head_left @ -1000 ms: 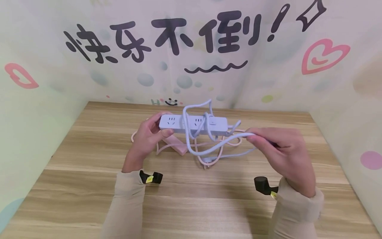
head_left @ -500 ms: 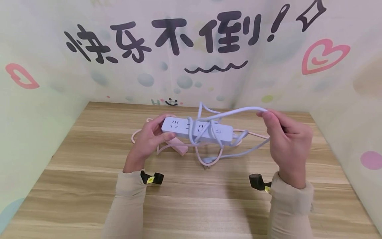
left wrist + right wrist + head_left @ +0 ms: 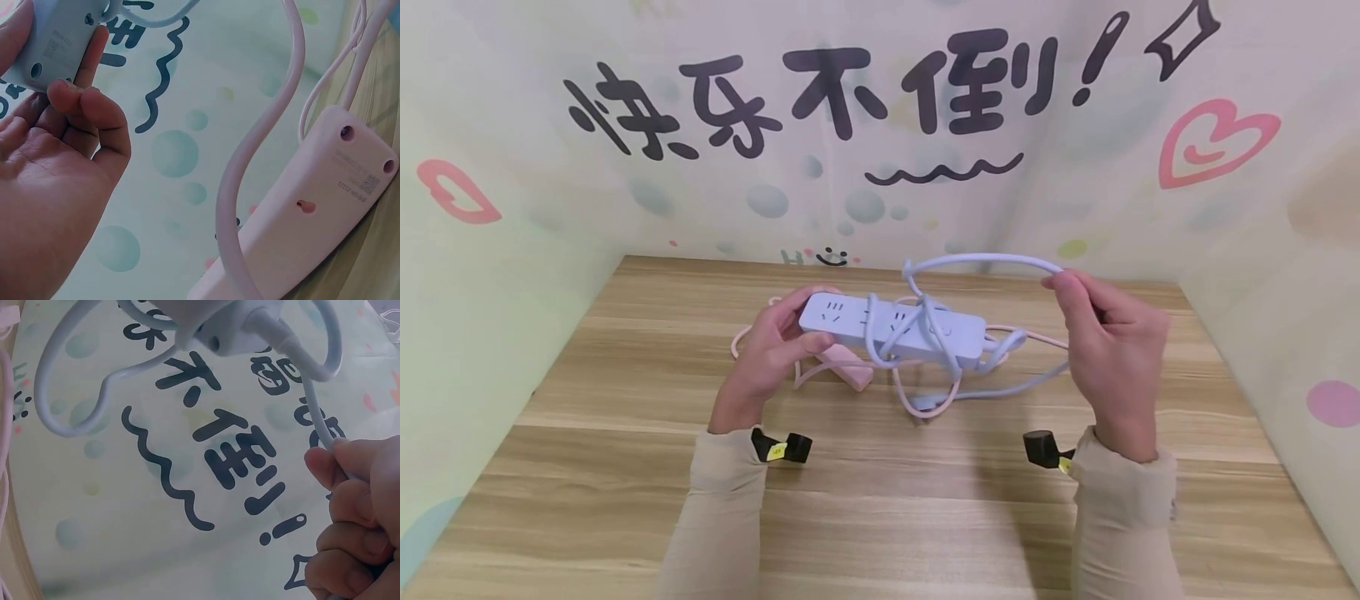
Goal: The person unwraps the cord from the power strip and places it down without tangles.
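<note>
Left hand (image 3: 767, 354) grips the blue power strip (image 3: 886, 317) — right hand (image 3: 1116, 350) pinches its looped cord (image 3: 992, 257).

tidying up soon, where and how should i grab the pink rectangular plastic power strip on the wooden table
Probably pinch the pink strip across its near end, from the person's side: that end juts out past the held pale-blue plastic power strip, while a pink cord crosses farther back.

Table (image 3: 865, 517): wood-grained, streaked lengthwise.
Pink power strip (image 3: 847, 367): far side, left of centre, back face showing.
Pink cord (image 3: 902, 398): looped, mostly right of the strip.
Blue plug (image 3: 927, 403): near the strip, crossed by a pink loop.
</note>
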### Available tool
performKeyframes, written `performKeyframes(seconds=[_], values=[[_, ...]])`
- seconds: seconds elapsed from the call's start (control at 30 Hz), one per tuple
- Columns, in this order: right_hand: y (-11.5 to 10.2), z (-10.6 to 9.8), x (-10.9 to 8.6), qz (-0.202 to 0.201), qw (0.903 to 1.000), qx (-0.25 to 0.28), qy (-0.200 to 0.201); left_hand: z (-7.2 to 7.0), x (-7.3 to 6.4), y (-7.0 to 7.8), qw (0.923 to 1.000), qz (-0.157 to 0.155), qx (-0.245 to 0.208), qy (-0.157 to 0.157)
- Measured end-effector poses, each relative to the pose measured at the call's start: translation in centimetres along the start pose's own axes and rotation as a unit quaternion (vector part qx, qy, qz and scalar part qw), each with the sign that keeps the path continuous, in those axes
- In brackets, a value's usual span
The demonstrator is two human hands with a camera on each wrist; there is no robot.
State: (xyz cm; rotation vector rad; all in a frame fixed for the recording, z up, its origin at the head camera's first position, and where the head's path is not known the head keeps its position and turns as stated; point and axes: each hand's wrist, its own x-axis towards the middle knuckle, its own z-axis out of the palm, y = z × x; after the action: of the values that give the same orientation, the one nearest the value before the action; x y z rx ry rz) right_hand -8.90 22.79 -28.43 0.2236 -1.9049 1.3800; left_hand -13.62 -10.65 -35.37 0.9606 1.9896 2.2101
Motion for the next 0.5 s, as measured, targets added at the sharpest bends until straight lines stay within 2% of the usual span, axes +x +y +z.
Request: performKeyframes(seconds=[0.07,0.2,0.37,0.5], values=[[0.3,0.0,0.1,0.001,0.9999,-0.012,-0.003,-0.1,-0.1,0.0,0.9999,0.002,-0.012,0.001],[1.6,-0.3,0.2,-0.009,0.9965,-0.08,-0.024,-0.2,-0.3,0.0,0.9992,0.003,-0.038,0.013],[3.3,-1.1,0.6,-0.025,0.9842,-0.163,-0.064,-0.6,-0.4,0.0,0.9967,0.014,-0.075,0.027],[4.2,-1.7,0.8,-0.009,0.9735,-0.201,-0.109,-0.7,-0.4,0.0,0.9939,0.024,-0.103,0.033]])
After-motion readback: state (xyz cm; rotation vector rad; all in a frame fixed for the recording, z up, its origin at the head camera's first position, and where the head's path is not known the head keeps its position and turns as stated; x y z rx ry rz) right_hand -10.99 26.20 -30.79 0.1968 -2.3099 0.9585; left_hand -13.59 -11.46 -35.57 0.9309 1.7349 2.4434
